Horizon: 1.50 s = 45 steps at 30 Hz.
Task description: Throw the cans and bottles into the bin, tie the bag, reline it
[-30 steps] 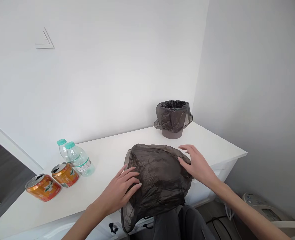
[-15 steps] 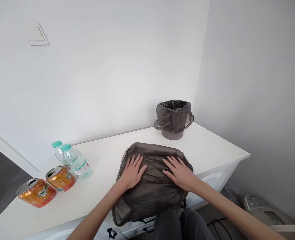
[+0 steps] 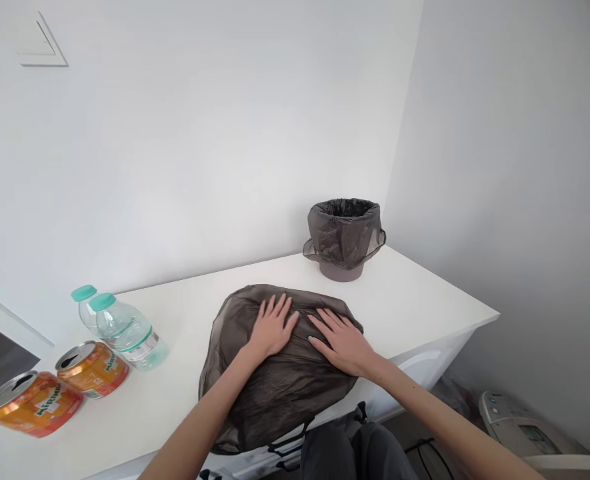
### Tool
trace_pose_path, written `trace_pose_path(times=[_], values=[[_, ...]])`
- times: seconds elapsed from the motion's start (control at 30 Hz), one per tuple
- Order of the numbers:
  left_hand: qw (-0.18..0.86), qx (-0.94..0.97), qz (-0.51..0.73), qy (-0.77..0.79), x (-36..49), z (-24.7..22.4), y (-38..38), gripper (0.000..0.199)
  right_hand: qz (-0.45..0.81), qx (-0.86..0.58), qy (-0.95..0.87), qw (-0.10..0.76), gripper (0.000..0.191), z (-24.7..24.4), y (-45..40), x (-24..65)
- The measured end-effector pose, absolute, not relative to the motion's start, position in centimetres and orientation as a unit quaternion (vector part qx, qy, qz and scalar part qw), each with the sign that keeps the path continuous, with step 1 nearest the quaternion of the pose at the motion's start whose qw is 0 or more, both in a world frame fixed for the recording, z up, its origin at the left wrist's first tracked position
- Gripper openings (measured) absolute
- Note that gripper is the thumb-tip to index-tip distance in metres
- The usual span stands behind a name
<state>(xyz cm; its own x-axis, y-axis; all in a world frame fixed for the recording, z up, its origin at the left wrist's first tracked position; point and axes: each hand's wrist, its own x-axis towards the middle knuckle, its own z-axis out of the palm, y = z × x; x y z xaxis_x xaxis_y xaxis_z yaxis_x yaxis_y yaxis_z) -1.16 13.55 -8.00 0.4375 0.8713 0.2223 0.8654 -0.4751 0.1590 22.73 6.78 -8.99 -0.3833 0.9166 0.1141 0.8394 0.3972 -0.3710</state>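
A dark, see-through bin bag [image 3: 279, 393] is spread on the white counter, with its near edge hanging over the counter's front. My left hand [image 3: 271, 327] lies flat on the upper middle of the bag, fingers stretched out. To its right, my right hand [image 3: 342, 341] presses on the bag too, its fingers apart. The two hands are close together and neither grips the plastic. Behind the bag stands a small waste bin [image 3: 343, 233] lined with another dark bag, folded over its rim.
Two orange soda cans [image 3: 35, 403], both opened, stand at the counter's left, beside two clear plastic bottles [image 3: 129, 333] with teal caps. The white counter [image 3: 425, 300] meets walls behind. A beige appliance [image 3: 519, 427] sits low at right, near a black cable [image 3: 432, 460].
The bag looks flatter and more spread out. My hands have come closer together on it, and the view has shifted, so the cans and bottles appear farther left.
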Motion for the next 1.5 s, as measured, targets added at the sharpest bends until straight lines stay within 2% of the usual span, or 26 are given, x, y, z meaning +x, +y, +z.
trace_pose_path(times=[0.23, 0.33, 0.43, 0.47, 0.57, 0.6, 0.73, 0.83, 0.9, 0.97, 1.07, 1.17, 1.27, 1.4, 1.5], values=[[0.012, 0.792, 0.149, 0.591, -8.8, -6.6, 16.1, 0.062, 0.150, -0.542, -0.815, 0.139, 0.073, -8.4, 6.7, 24.9], [0.010, 0.813, 0.152, 0.562, -10.0, -4.5, 12.7, 0.060, 0.142, -0.543, -0.816, 0.140, 0.073, -8.5, 6.7, 24.8], [0.042, 0.884, 0.149, 0.441, -9.5, -2.1, 6.3, 0.055, 0.133, -0.544, -0.816, 0.143, 0.073, -8.8, 6.9, 24.5], [0.071, 0.906, 0.134, 0.395, -9.2, -1.5, 3.9, 0.059, 0.132, -0.546, -0.815, 0.143, 0.073, -8.9, 6.9, 24.4], [0.109, 0.938, 0.066, 0.323, -9.0, -1.2, -2.0, 0.106, 0.149, -0.551, -0.809, 0.138, 0.076, -8.6, 6.8, 24.3], [0.098, 0.939, 0.054, 0.325, -9.4, -1.7, -3.3, 0.111, 0.164, -0.552, -0.806, 0.136, 0.079, -8.3, 6.6, 24.3], [0.039, 0.928, 0.063, 0.364, -11.9, -4.2, -5.0, 0.084, 0.259, -0.518, -0.804, 0.138, 0.087, -6.6, 4.6, 25.8], [0.087, 0.911, 0.103, 0.390, -13.2, -4.0, -4.9, 0.076, 0.290, -0.445, -0.837, 0.128, 0.098, -5.8, 2.3, 27.7], [0.142, 0.879, 0.133, 0.435, -13.2, -2.1, -4.8, 0.057, 0.288, -0.416, -0.855, 0.118, 0.106, -5.7, 0.9, 28.6], [0.176, 0.842, 0.158, 0.485, -12.5, 0.6, -4.2, 0.041, 0.281, -0.412, -0.856, 0.134, 0.091, -5.6, 0.0, 29.0], [0.137, 0.811, 0.176, 0.541, -11.1, 4.6, -1.7, 0.036, 0.267, -0.444, -0.831, 0.203, 0.050, -5.0, 0.0, 28.4], [-0.028, 0.795, 0.126, 0.592, -9.5, 6.5, 1.7, 0.034, 0.236, -0.523, -0.788, 0.223, 0.045, -3.8, 1.4, 27.2], [-0.154, 0.791, 0.104, 0.584, -7.0, 5.6, 3.6, 0.044, 0.157, -0.609, -0.749, 0.209, 0.031, -2.6, 2.7, 25.5], [-0.173, 0.872, 0.133, 0.438, -2.7, 1.0, 3.4, 0.047, 0.025, -0.579, -0.775, 0.252, 0.035, -2.8, 2.8, 23.1], [-0.135, 0.900, 0.132, 0.393, -1.1, -3.3, 3.9, 0.056, -0.029, -0.510, -0.823, 0.248, 0.044, -4.6, 2.8, 22.2]])
